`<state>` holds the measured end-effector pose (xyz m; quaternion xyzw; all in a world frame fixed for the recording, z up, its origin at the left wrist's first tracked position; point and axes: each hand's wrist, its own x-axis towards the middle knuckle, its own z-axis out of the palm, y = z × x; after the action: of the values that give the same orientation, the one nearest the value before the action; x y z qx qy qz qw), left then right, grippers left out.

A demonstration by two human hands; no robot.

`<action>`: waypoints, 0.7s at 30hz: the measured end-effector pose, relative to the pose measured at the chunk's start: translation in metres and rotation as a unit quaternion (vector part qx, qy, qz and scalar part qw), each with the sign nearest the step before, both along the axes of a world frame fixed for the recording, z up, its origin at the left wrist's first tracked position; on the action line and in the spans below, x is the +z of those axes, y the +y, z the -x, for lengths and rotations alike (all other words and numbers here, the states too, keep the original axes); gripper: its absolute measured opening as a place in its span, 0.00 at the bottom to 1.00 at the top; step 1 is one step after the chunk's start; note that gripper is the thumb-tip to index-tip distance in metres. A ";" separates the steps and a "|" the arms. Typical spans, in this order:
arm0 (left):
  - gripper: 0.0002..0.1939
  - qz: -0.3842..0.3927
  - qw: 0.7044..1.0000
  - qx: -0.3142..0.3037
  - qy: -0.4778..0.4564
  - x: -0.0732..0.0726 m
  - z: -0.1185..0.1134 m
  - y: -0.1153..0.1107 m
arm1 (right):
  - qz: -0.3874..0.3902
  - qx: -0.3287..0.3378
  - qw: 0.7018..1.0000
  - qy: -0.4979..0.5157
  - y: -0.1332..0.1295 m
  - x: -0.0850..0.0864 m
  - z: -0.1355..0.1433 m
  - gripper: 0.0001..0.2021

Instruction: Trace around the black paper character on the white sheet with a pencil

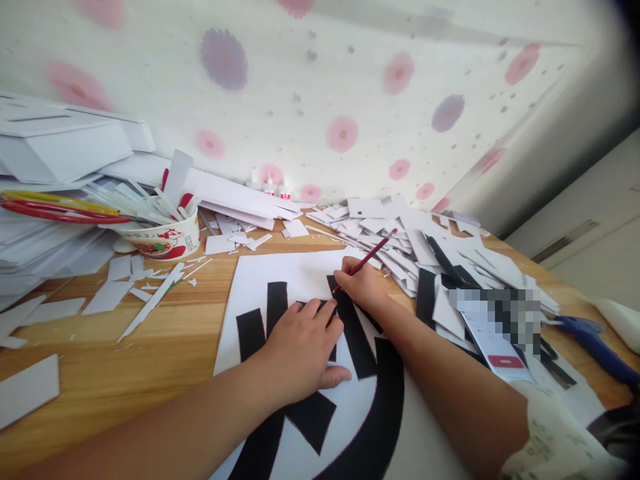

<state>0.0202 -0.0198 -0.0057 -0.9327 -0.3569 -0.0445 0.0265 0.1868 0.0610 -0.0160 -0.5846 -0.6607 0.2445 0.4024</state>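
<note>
My right hand (359,279) grips a dark red pencil (374,251), its tip down at the upper end of a black strip (356,337). Under both hands lies a white sheet (257,273) with several black cut-out shapes on it. My left hand (305,347) rests palm down on the black shapes, thumb out to the side, and covers part of them. Left of it, a short black piece (251,332) shows. A large curved black shape (387,413) lies nearer to me, below my right forearm.
White board scraps (373,220) are heaped at the back right. At the left stand a paper tub (170,239) of strips and stacked white boards (65,150). Small bottles (270,185) stand by the wall. Right: a phone (493,343) and a blue-handled tool (595,343).
</note>
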 end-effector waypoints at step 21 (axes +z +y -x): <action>0.32 -0.007 1.000 0.004 0.000 0.000 0.001 -0.003 | 0.000 -0.031 0.999 0.044 0.008 -0.005 0.001 0.13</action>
<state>0.0193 -0.0229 -0.0058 -0.9312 -0.3601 -0.0469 0.0328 0.1856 0.0688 -0.0214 -0.5936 -0.6240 0.2568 0.4385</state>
